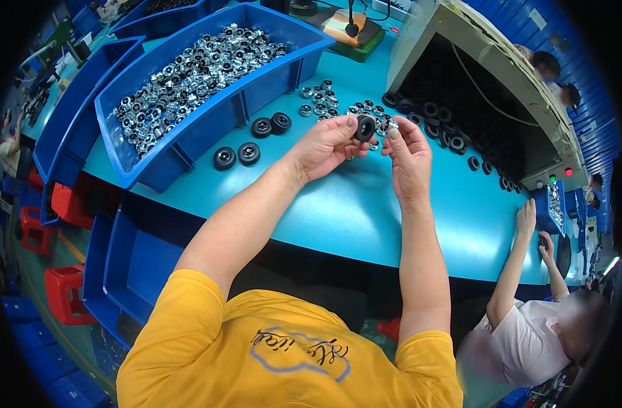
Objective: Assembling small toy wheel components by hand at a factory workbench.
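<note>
Above the table, my left hand [322, 146] is closed on a small black rubber tire [365, 129], pinched between thumb and fingers. Just to its right, my right hand [411, 160] pinches a shiny chrome wheel hub [390, 125] at its fingertips. The tire and the hub are close together but apart. Loose chrome hubs [319, 100] lie on the table beyond my hands. Left of my left hand are several wheels, black tires with hubs inside, such as this wheel [261, 127]. Loose black tires [454, 141] are heaped to the right of my right hand.
A large blue bin [178, 151] full of chrome hubs stands at the left on the turquoise table [338, 211]. A beige box-like housing [474, 34] opens over the tire heap. At the right, a co-worker [529, 340] works at the table. Red stools [66, 292] stand lower left.
</note>
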`<state>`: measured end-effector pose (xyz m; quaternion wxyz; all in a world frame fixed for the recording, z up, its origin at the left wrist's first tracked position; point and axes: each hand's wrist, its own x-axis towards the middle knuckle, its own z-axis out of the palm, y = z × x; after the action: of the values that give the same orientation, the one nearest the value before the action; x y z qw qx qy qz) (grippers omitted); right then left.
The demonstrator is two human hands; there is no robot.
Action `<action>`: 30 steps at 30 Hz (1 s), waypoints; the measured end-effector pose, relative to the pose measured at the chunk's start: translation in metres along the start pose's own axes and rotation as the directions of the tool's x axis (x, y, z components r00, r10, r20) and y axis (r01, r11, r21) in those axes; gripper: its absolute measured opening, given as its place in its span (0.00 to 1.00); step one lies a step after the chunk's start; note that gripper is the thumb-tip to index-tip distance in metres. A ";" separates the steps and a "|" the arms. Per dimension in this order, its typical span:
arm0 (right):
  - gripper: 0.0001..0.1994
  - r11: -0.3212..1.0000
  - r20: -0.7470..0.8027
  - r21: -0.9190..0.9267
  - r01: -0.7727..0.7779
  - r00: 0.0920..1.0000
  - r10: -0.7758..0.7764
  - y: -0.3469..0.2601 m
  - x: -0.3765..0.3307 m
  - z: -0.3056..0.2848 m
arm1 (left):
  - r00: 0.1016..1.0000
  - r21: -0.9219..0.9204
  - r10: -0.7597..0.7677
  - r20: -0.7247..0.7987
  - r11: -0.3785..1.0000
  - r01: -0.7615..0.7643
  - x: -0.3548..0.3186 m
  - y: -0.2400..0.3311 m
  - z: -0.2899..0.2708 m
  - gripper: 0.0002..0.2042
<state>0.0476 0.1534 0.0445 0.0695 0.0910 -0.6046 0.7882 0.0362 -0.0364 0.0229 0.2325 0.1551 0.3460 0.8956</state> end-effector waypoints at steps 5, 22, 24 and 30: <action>0.15 1.000 0.021 0.004 -0.013 1.000 0.013 0.002 -0.001 -0.001 | 0.998 -0.055 -0.020 -0.057 0.998 0.016 -0.001 0.002 0.004 0.26; 0.15 0.997 0.047 -0.072 -0.039 0.998 0.042 0.000 -0.002 0.004 | 0.990 -0.171 -0.027 -0.139 0.985 0.003 0.001 -0.003 -0.002 0.22; 0.15 0.996 0.056 -0.077 -0.041 0.997 0.046 0.001 -0.003 0.004 | 0.988 -0.174 -0.026 -0.153 0.985 -0.001 0.002 -0.004 -0.002 0.22; 0.15 0.994 0.052 -0.104 -0.033 0.998 0.038 0.005 -0.002 0.003 | 0.990 -0.181 -0.012 -0.138 0.983 -0.013 0.002 -0.007 -0.007 0.20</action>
<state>0.0487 0.1490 0.0397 0.0439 0.0976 -0.6477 0.7543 0.0335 -0.0345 0.0139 0.2209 0.0706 0.2782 0.9321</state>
